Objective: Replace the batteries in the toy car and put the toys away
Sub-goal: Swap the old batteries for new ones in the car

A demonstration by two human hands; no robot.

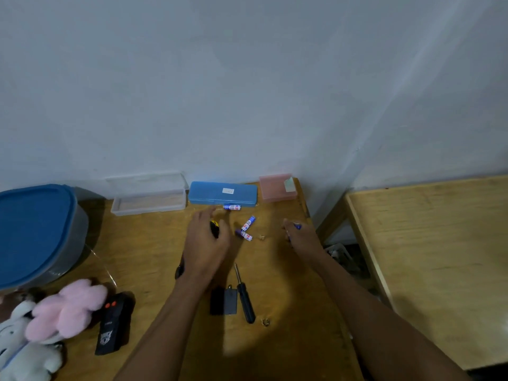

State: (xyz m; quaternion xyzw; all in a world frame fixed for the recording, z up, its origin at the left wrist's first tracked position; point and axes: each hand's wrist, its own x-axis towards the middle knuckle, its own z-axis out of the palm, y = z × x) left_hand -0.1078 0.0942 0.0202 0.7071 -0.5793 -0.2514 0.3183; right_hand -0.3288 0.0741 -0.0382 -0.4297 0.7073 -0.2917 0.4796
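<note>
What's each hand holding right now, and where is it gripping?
The left hand covers the toy car from above. The right hand pinches a battery, only its blue end showing.

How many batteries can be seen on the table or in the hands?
4: one against the blue case, two touching between the hands, one held in the right hand. The left hand may hide more.

At your 12 o'clock, against the wall (247, 78): clear plastic case (149, 198), blue case (222, 194), pink box (277, 187), left to right. Second wooden table (434, 257) sits at 3 o'clock, apart from yours.
</note>
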